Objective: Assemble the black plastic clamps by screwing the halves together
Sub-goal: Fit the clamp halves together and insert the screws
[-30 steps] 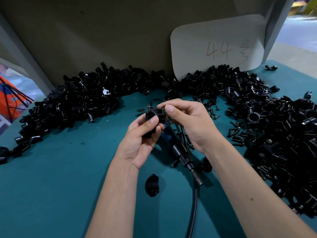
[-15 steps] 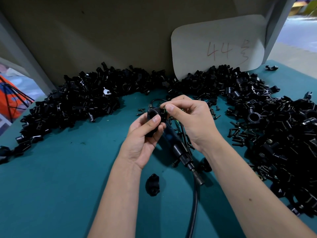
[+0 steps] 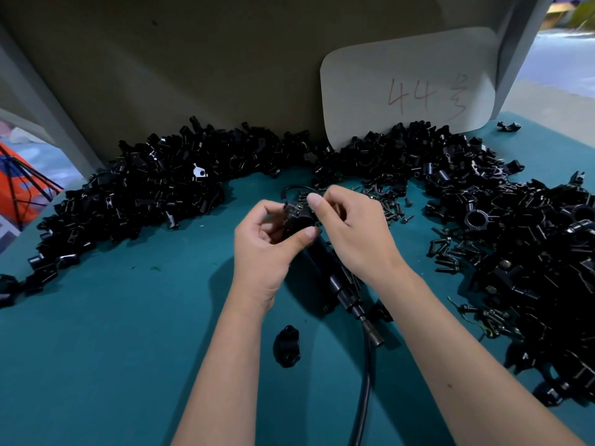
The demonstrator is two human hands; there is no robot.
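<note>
I see one clamp [image 3: 294, 217] held above the mat [image 3: 128, 349] at centre, my left hand [image 3: 267, 249] curled round it while my right hand [image 3: 351, 230], at its 3 o'clock, pinches something at its top that I cannot make out, probably a screw. My worry is a cross-threaded start or a dropped screw, since the grip looks light and the halves could slip apart. I count one driver [image 3: 335, 278] at 5 o'clock, one loose half [image 3: 286, 346] at 6, two big heaps [image 3: 145, 194] from 9 to 3, and scattered screws [image 3: 450, 252] too many to count.
</note>
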